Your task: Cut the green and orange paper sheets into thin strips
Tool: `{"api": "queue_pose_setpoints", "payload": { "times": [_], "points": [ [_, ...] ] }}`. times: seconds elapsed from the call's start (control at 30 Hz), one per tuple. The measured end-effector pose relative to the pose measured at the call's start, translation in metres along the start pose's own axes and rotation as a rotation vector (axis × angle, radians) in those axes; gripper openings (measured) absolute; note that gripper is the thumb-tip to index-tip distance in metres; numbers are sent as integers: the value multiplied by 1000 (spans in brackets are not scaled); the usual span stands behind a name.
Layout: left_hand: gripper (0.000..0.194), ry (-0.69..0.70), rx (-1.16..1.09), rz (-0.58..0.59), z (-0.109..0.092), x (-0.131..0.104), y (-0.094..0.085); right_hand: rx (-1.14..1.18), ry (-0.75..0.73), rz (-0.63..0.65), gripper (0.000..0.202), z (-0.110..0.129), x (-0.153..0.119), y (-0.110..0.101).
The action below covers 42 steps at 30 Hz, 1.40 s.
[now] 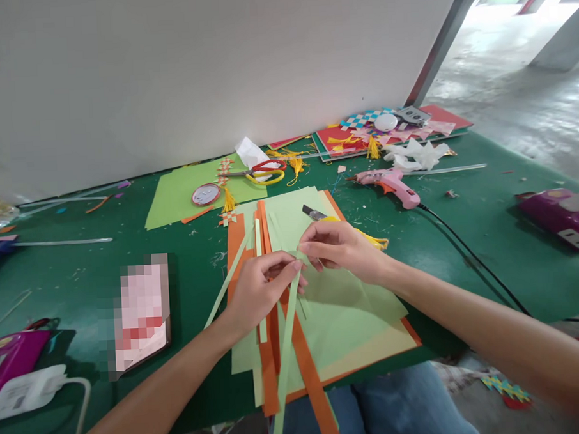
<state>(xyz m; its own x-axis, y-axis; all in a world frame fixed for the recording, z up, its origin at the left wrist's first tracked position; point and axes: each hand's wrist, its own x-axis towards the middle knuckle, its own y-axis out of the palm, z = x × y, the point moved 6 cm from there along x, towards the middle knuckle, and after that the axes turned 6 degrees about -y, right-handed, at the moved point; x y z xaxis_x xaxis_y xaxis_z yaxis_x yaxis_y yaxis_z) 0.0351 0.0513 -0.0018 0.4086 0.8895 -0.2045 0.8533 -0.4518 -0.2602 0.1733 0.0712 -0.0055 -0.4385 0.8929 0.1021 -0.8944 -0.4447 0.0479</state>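
Between my two hands is a light green paper strip (287,345), its long tail hanging down past the table's front edge. My left hand (266,279) pinches it between thumb and fingers. At the strip's upper end my right hand (336,247) also closes in a pinch, fingertips close to the left ones. Beneath them lie light green paper sheets (361,316) over orange sheets (412,333). Loose orange strips (269,371) run lengthwise under my left hand. A cutter knife (313,213) lies partly hidden behind my right hand, beside a yellow tassel (379,242).
Scissors (266,172) and a roll of tape (205,194) rest on green paper (168,197) at the back. A pink glue gun (388,184) with a black cord lies right. A phone (143,313) is left; purple power strips (558,215) sit at the sides.
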Motion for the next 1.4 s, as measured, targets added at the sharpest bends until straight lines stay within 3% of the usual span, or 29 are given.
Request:
{"api": "queue_pose_setpoints", "payload": {
  "times": [0.13, 0.37, 0.63, 0.9, 1.07, 1.27, 1.4],
  "points": [
    [17, 30, 3, 25, 1, 1, 2, -10, -3, 67, 18, -2, -1, 4],
    [20, 36, 48, 43, 1, 0, 3, 31, -32, 63, 14, -2, -2, 7],
    [21, 27, 60, 53, 0, 0, 7, 68, 61, -83, 28, -1, -1, -8],
    [22, -24, -71, 67, 1, 2, 4, -23, 14, 60, 28, -3, -1, 4],
    [23, -68, -126, 119, 5, 4, 4, -36, -6, 46, 27, -1, -1, 1],
    [23, -77, -80, 111, 4, 3, 4, -30, -31, -42, 26, 5, 1, -10],
    [22, -65, -100, 92, 3, 3, 4, -38, -8, -29, 26, 4, 0, -10]
  ]
}}
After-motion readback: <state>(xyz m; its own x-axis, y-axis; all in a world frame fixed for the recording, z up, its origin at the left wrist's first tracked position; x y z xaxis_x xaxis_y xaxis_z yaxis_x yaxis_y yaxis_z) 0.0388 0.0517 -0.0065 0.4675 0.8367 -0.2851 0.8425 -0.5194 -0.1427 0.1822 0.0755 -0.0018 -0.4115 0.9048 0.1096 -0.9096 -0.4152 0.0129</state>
